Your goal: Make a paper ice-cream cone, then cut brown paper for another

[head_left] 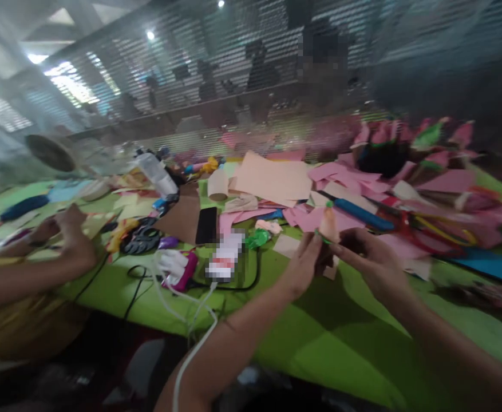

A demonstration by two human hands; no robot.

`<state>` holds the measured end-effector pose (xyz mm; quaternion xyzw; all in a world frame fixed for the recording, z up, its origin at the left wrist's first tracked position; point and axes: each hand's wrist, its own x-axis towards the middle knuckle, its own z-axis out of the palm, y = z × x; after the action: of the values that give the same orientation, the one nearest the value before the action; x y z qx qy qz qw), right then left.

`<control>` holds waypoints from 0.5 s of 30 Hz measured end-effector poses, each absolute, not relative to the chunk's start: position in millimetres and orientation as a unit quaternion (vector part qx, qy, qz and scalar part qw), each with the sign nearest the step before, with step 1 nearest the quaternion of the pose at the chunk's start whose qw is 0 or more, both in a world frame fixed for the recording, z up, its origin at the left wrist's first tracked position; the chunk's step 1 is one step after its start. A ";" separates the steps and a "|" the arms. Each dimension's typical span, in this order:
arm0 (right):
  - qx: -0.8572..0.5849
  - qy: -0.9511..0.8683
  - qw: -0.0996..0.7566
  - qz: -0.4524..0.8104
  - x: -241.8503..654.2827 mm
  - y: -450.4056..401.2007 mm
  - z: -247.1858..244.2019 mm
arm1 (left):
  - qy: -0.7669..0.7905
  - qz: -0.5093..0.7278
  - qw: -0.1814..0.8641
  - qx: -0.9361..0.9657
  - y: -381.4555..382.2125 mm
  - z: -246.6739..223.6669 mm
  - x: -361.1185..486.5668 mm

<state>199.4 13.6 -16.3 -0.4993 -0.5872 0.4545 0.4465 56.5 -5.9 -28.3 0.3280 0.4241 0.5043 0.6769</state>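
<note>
Left hand and right hand, both pinched closed around the base of a small peach cone with green trim, upright over a bright green table, loose pink paper sheets and a slim blue handle behind, lit white-screened phone farther left

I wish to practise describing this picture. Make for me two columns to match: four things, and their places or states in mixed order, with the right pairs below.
1. Small peach piece
2. Phone with lit screen
3. Blue sheet
4. Blue-handled tool

A. At the right edge of the picture
B. Held between left hand and right hand
C. Lying over pink paper
D. White cable at its near end

Pairs: 1-B, 2-D, 3-A, 4-C
</note>
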 end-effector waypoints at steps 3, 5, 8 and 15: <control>-0.515 -0.574 0.433 0.467 202.5 16.2 -19.0 | 0.399 0.509 0.651 0.397 -7.4 -26.2 57.6; -0.526 -0.571 0.428 0.462 203.5 16.7 -19.2 | 0.396 0.505 0.645 0.415 -8.1 -26.7 58.4; -0.542 -0.565 0.428 0.452 204.0 15.8 -17.7 | 0.387 0.501 0.644 0.431 -8.1 -30.4 59.5; -0.549 -0.550 0.434 0.456 204.8 16.5 -19.5 | 0.358 0.513 0.644 0.439 -6.9 -35.9 61.0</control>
<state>204.8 16.5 -19.5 -0.5491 -0.5501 0.4557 0.4339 61.0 -6.9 -35.9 0.4391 0.3581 0.5134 0.6445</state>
